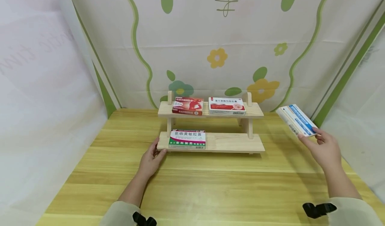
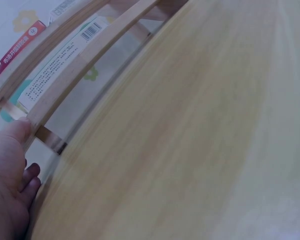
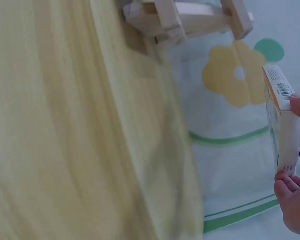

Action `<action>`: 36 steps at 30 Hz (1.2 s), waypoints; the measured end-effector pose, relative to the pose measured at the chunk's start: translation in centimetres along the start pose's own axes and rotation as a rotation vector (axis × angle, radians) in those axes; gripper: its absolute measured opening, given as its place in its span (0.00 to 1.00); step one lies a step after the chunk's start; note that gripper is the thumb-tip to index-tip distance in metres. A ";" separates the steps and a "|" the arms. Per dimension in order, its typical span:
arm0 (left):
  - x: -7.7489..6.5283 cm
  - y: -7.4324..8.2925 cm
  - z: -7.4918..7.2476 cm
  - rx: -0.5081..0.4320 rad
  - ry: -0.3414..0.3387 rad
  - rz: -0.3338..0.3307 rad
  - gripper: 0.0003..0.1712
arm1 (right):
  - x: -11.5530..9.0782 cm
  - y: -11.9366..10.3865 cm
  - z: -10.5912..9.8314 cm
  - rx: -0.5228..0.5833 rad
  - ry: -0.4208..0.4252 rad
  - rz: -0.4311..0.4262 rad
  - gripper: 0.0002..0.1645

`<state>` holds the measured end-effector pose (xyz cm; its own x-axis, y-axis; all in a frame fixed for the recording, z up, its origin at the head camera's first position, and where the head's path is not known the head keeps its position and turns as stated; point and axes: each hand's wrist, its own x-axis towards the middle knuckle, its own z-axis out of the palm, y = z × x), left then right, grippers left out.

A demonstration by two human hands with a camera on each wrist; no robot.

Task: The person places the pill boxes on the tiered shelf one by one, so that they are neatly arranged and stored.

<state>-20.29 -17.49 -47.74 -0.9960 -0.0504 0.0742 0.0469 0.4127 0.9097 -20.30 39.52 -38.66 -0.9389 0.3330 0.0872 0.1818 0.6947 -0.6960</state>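
A two-tier wooden shelf stands on the table. My left hand holds the left end of its lower tier, thumb at the front corner; in the left wrist view the thumb lies against the board's end. Off to the right, my right hand pinches a white and blue medicine box by its near end, tilted and raised above the table. The right wrist view shows this box edge-on between thumb and fingers. A white, green and purple medicine box sits at the lower tier's left.
On the upper tier are a red medicine box and a white and red medicine box. The wood-grain table extends in front of the shelf. A flower-printed white cloth hangs behind, with white cloth walls at both sides.
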 end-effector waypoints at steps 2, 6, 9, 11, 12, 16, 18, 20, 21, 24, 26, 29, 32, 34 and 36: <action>0.0 0.0 0.0 -0.003 0.001 0.001 0.39 | -0.3 -0.9 -0.1 -0.007 -0.002 -0.027 0.51; 0.0 0.1 -0.1 -0.007 -0.002 0.008 0.40 | -1.0 -2.7 -0.3 -0.016 0.002 -0.084 0.50; 0.1 0.1 -0.2 -0.012 -0.006 0.010 0.40 | -1.5 -3.9 -0.4 -0.015 0.014 -0.128 0.49; 0.1 0.1 -0.2 -0.010 -0.007 0.011 0.40 | -1.8 -4.7 -0.4 -0.004 0.011 -0.154 0.48; 0.1 0.1 -0.2 -0.008 -0.007 0.010 0.40 | -2.0 -5.1 -0.4 0.000 0.010 -0.168 0.48; 0.1 0.1 -0.2 0.002 -0.005 0.012 0.39 | -2.7 -6.7 -0.3 0.036 -0.030 -0.211 0.47; 0.2 0.1 -0.2 0.005 -0.004 0.011 0.39 | -3.1 -7.4 -0.1 0.053 -0.046 -0.236 0.46; 0.2 0.1 -0.1 0.007 -0.004 0.011 0.39 | -3.5 -8.0 0.1 0.069 -0.059 -0.260 0.45; 0.2 0.1 -0.1 0.008 -0.005 0.011 0.39 | -3.6 -8.2 0.3 0.079 -0.062 -0.275 0.44; 0.2 0.0 -0.1 0.003 -0.005 0.009 0.39 | -4.1 -8.9 0.9 0.104 -0.067 -0.313 0.42; 0.1 -0.1 -0.1 -0.001 -0.005 0.009 0.39 | -4.5 -9.4 1.2 0.115 -0.081 -0.325 0.42; 0.1 -0.1 0.0 -0.004 -0.003 0.010 0.39 | -4.9 -10.0 1.7 0.117 -0.122 -0.330 0.42; 0.0 -0.1 0.0 -0.004 -0.002 0.010 0.39 | -5.2 -10.5 2.3 0.118 -0.173 -0.340 0.43; 0.0 -0.1 0.0 -0.004 -0.001 0.009 0.39 | -5.4 -10.7 2.7 0.125 -0.204 -0.348 0.43; 0.0 -0.1 0.0 -0.005 0.000 0.007 0.39 | -5.7 -10.8 3.1 0.129 -0.228 -0.356 0.43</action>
<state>-20.28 -17.53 -47.85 -0.9956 -0.0471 0.0804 0.0542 0.4087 0.9110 -17.86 28.11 -33.87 -0.9795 -0.0724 0.1882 -0.1894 0.6506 -0.7354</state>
